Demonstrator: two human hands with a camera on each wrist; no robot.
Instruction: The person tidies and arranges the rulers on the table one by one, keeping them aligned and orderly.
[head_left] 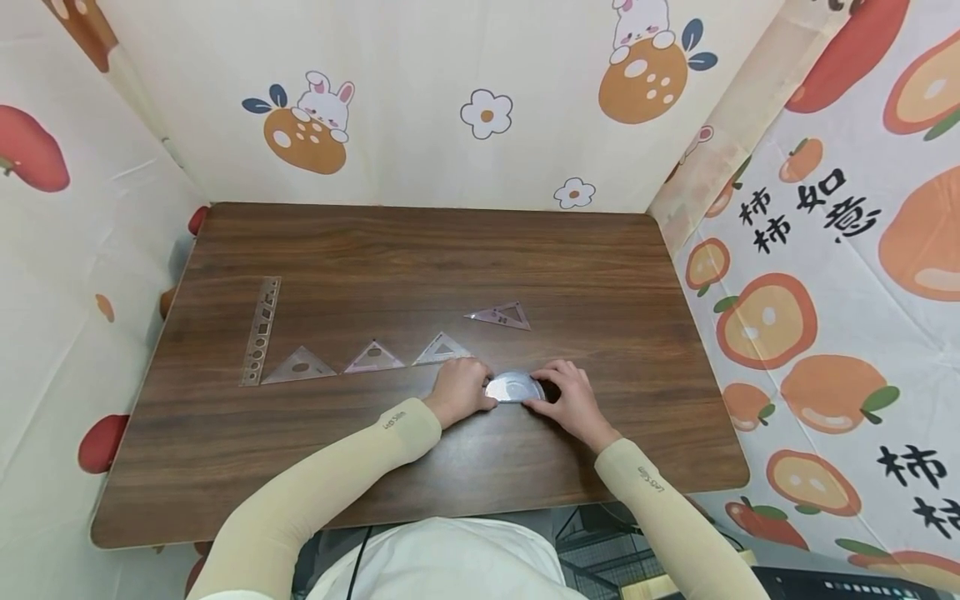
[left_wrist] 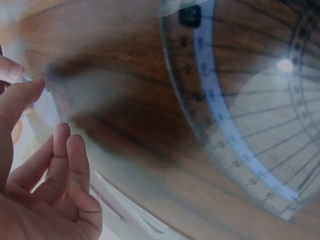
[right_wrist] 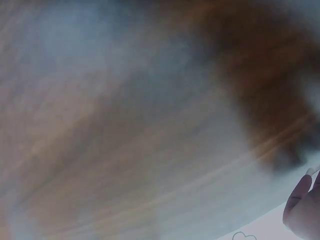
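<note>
A clear semicircular protractor (head_left: 514, 387) is held between both hands near the middle of the wooden table. My left hand (head_left: 461, 390) pinches its left end, and the right hand (head_left: 568, 398) grips the right end between thumb and fingers. In the left wrist view the left hand (left_wrist: 55, 185) shows at the left edge, and a graduated protractor with a pale blue band (left_wrist: 210, 90) is large at the right. Only a bit of the right hand (right_wrist: 304, 207) enters the blurred right wrist view, at its lower right corner.
Left of the hands, a clear ruler (head_left: 261, 332) lies lengthwise. Beside it in a row are a set square (head_left: 281, 374), a second set square (head_left: 360, 364) and a third (head_left: 427, 357). A narrow purplish set square (head_left: 487, 316) lies beyond the hands. Printed cloth surrounds the table (head_left: 420, 250).
</note>
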